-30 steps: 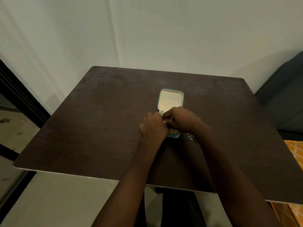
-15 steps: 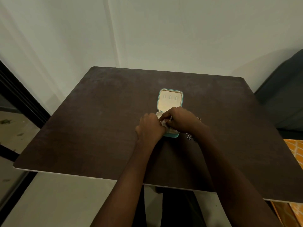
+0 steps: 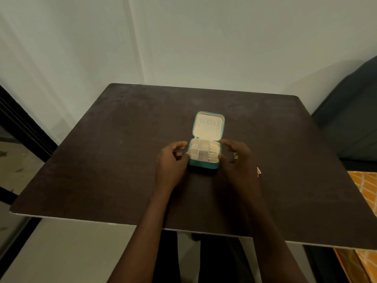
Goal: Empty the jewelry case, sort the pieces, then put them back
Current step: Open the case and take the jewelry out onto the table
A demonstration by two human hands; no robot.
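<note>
A small teal jewelry case (image 3: pixel 204 165) lies open in the middle of the dark table (image 3: pixel 122 150), its lid (image 3: pixel 208 129) tipped back. The cream compartments and ring rolls inside show no pieces. My left hand (image 3: pixel 172 162) sits at the case's left side, fingers loosely curved, thumb tip against the rim. My right hand (image 3: pixel 236 160) flanks the right side the same way, thumb at the front right corner. Neither hand holds a piece. A ring (image 3: pixel 235 155) and a small sparkly piece (image 3: pixel 259 171) lie on the table just right of my right hand, partly hidden by it.
The table's near edge (image 3: pixel 102 221) runs below my forearms. A dark sofa (image 3: pixel 350 119) stands at the right, with orange patterned fabric (image 3: pixel 365 190) below it. A white wall rises behind the table, and a dark frame (image 3: pixel 24 127) lies at the left.
Both hands were bunched together over the case's base, working at it. They have drawn apart to its left and right sides, uncovering the compartments.
</note>
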